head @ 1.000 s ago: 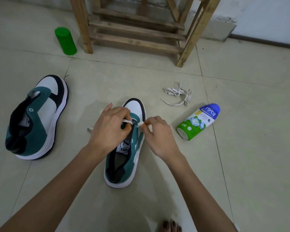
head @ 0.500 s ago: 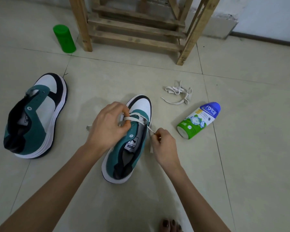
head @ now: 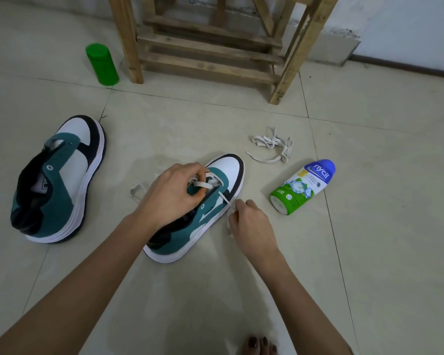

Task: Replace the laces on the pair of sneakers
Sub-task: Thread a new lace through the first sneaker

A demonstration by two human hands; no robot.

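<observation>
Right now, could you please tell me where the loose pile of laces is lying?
In the head view, the loose pile of laces lies right of centre, between the wooden stand behind it and the lying Nycil bottle.

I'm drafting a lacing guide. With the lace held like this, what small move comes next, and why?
Probably the right hand should pull its lace end outward until snug. It pinches the lace just outside an eyelet of the near sneaker, only the front row looks laced, and the left hand grips the upper there to steady it.
</observation>
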